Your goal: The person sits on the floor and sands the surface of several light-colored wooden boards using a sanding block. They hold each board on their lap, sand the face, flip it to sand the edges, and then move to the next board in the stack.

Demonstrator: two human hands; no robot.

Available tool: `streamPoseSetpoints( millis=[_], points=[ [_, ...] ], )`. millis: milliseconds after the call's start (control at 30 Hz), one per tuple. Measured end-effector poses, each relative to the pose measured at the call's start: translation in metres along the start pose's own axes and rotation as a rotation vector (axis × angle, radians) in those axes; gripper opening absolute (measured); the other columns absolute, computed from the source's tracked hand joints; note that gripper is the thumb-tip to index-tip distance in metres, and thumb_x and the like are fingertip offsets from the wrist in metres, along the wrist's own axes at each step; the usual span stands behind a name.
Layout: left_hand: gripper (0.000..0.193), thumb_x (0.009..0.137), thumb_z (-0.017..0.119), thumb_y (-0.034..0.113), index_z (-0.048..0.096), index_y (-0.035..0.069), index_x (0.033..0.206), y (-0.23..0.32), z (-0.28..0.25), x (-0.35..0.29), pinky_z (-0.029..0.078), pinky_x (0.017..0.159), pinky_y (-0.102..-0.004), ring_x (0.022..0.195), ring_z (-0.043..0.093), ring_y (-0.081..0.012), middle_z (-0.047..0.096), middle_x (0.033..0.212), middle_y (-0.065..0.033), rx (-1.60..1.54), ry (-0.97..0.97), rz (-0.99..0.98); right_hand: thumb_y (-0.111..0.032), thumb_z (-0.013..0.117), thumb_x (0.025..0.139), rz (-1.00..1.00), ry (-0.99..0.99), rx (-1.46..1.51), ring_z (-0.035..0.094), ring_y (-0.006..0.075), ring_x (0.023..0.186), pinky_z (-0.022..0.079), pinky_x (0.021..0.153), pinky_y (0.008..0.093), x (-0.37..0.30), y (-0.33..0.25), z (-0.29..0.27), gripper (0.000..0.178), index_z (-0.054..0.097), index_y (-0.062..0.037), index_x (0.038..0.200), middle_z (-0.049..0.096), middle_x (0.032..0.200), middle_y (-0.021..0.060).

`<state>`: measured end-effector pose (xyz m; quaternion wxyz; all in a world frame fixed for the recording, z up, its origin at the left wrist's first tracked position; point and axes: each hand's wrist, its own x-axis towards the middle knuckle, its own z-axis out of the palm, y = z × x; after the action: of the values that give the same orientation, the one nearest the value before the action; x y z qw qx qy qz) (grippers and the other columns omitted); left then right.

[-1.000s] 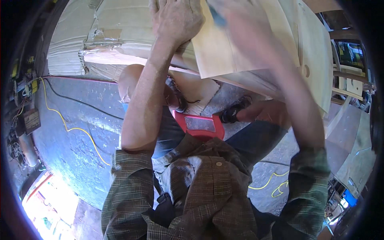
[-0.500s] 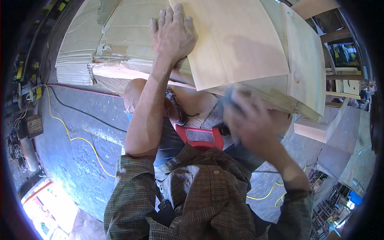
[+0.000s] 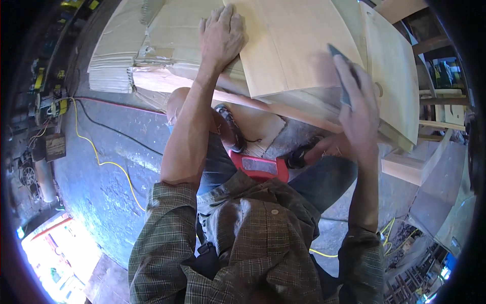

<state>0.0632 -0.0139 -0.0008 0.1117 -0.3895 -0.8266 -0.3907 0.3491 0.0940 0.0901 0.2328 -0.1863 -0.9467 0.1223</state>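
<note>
A pale wooden panel [image 3: 298,45] lies over cardboard [image 3: 187,33] on the work surface in front of me. My left hand [image 3: 221,38] rests at the panel's left edge, fingers stretched forward and slightly apart, pressing down on it. Along the panel's right side, my right hand [image 3: 360,104] is raised, gripping a folded dark grey piece of sandpaper [image 3: 345,76] between thumb and fingers. The sandpaper stands on edge over the panel; whether it touches the wood I cannot tell.
Another pale board [image 3: 391,76] lies to the right, with a wooden box-like piece [image 3: 405,166] below it. Beneath me is a red plastic stool [image 3: 260,166]. A yellow cord [image 3: 114,163] and a dark cable [image 3: 114,130] cross the floor on the left. Wooden shelving stands at far right.
My right hand has swung from near the panel's front edge up and forward to its right side, still with the sandpaper. The left hand stays at the panel's left edge.
</note>
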Motion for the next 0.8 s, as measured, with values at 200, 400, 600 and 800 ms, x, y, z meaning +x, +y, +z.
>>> streamPoseSetpoints(
  millis=[200,400,600,800],
  points=[
    [0.038,0.097,0.053,0.028,0.062,0.005,0.125,0.006,-0.030,-0.057,0.035,0.108,-0.0513,0.126,0.049,-0.0403,0.055,0.133,-0.0209,-0.167,0.044,0.082,-0.025,0.078,0.075,-0.184,-0.239,-0.149,0.040,0.0435,0.132,0.037,0.105,0.0551,-0.012,-0.001,0.032,0.072,0.049,-0.0148,0.141,0.043,0.140,0.0233],
    [0.048,0.095,0.056,0.027,0.049,0.009,0.140,0.076,-0.068,-0.138,0.031,0.109,-0.0564,0.134,0.040,-0.0407,0.041,0.146,-0.0219,0.202,-0.268,0.331,-0.030,0.078,0.074,-0.220,-0.231,-0.136,0.034,0.0445,0.137,0.032,0.107,0.0591,-0.023,0.007,0.029,0.081,0.042,-0.0123,0.145,0.039,0.144,0.0251],
    [0.049,0.097,0.058,0.028,0.045,0.002,0.136,0.100,-0.060,-0.146,0.050,0.088,-0.0408,0.099,0.059,-0.0272,0.058,0.114,-0.0194,-0.566,-0.052,-0.529,-0.014,0.069,0.078,-0.358,-0.077,-0.190,0.046,0.0394,0.130,0.038,0.104,0.0534,-0.027,0.033,0.040,0.063,0.050,-0.0113,0.138,0.048,0.140,0.0199],
    [0.047,0.094,0.066,0.025,0.045,-0.006,0.123,0.118,-0.038,-0.133,0.056,0.062,-0.0273,0.071,0.067,-0.0181,0.065,0.089,-0.0114,-0.984,0.064,-0.783,-0.002,0.065,0.076,-0.420,0.013,0.038,0.055,0.0365,0.122,0.047,0.097,0.0457,-0.021,0.047,0.028,0.051,0.059,-0.0089,0.126,0.055,0.132,0.0181]
  ],
)
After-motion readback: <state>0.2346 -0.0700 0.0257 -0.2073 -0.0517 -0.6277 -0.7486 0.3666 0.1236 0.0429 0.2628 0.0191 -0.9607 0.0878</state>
